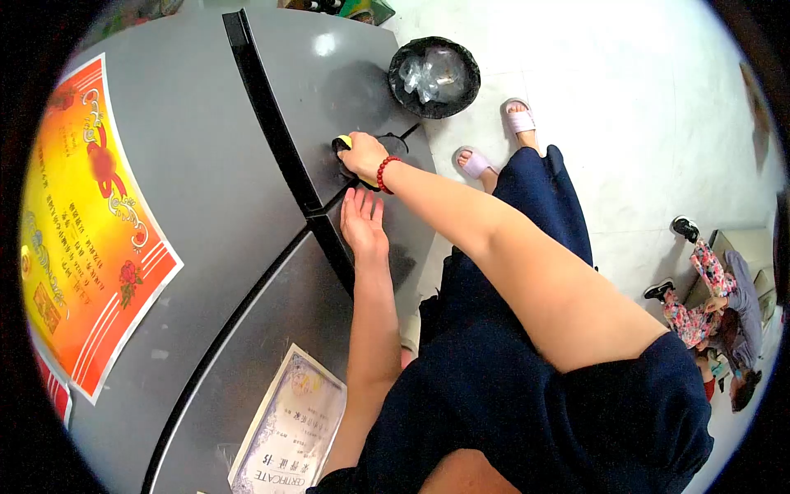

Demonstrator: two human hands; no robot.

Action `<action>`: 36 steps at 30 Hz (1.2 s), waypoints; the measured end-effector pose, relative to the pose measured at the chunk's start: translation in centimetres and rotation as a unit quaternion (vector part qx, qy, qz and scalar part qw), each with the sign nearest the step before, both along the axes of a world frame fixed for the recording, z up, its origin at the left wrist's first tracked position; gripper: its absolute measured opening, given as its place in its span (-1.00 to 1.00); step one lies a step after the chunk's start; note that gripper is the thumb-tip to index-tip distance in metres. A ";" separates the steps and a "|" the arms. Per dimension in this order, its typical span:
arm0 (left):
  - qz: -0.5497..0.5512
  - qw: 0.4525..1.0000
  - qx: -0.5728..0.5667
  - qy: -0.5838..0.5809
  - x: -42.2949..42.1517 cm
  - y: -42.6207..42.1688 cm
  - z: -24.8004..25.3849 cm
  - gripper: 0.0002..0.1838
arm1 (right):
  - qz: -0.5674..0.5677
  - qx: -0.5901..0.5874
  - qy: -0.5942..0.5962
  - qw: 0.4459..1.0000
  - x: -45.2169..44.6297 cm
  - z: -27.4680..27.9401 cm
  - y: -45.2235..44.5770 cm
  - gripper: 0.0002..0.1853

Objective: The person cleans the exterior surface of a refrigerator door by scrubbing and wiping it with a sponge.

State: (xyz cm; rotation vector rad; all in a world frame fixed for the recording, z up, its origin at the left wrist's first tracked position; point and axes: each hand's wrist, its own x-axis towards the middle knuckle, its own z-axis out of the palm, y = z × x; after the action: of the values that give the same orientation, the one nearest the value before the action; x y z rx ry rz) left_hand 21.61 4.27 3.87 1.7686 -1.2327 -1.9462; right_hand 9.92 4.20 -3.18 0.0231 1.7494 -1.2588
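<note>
My right hand (364,156), with a red bead bracelet at the wrist, is closed round a small yellow and black object (341,144), mostly covered by the fingers. It is held at the glossy grey panelled surface (197,165), near a dark seam. Just below it, my left hand (363,224) is open, palm showing and fingers apart, beside the black strip (333,251) between the panels. Nothing lies in its palm.
A black-lined bin (434,78) with clear plastic stands beyond the panels. An orange and yellow poster (99,222) and a certificate (288,424) are on the grey surface. My feet in pink slippers (519,117) are on the pale floor. Another person (741,305) sits far right.
</note>
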 end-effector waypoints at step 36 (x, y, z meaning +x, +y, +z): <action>-0.016 0.999 0.035 0.007 0.0 -1.2 -1.5 -0.48 | -0.051 -0.071 0.106 0.990 1.5 0.6 0.2 -0.76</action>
State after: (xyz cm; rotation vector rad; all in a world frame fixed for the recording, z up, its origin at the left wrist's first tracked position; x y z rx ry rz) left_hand 21.61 3.07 2.36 1.7745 -1.2095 -2.0396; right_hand 11.37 4.41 -2.61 -0.1089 1.8535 -1.5047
